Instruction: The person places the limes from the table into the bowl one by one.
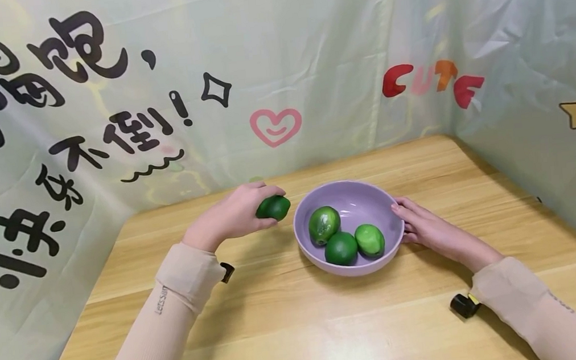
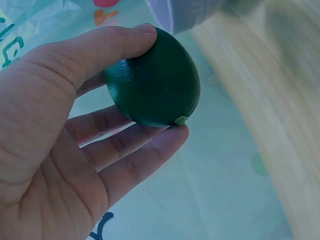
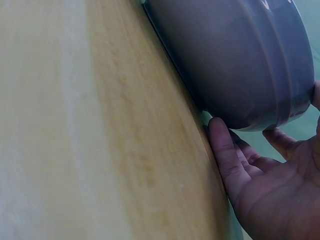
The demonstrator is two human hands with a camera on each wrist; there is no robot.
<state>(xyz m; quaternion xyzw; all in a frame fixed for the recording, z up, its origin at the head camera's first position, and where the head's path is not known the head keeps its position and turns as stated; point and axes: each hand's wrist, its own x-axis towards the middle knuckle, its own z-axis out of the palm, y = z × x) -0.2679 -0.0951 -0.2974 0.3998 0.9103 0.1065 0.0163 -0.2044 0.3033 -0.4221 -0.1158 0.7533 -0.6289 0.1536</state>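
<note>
My left hand (image 1: pixel 243 209) holds a dark green lime (image 1: pixel 274 208) between thumb and fingers, just left of the bowl and above the table. The left wrist view shows the lime (image 2: pixel 159 82) with a small pale stem nub near the fingertips. A purple bowl (image 1: pixel 366 193) stands on the table, holding three green fruits: a mottled one (image 1: pixel 324 224), a dark round one (image 1: pixel 341 249) and a brighter lime (image 1: pixel 370 239). My right hand (image 1: pixel 428 228) grips the bowl's right side, thumb at the rim. In the right wrist view, its fingers touch the outer wall of the bowl (image 3: pixel 235 60).
The wooden table (image 1: pixel 300 322) carries the bowl near its middle. Behind and beside it hangs a pale printed cloth (image 1: pixel 321 91) with lettering, a heart and a star. A small black device (image 1: pixel 464 306) sits at the right wrist.
</note>
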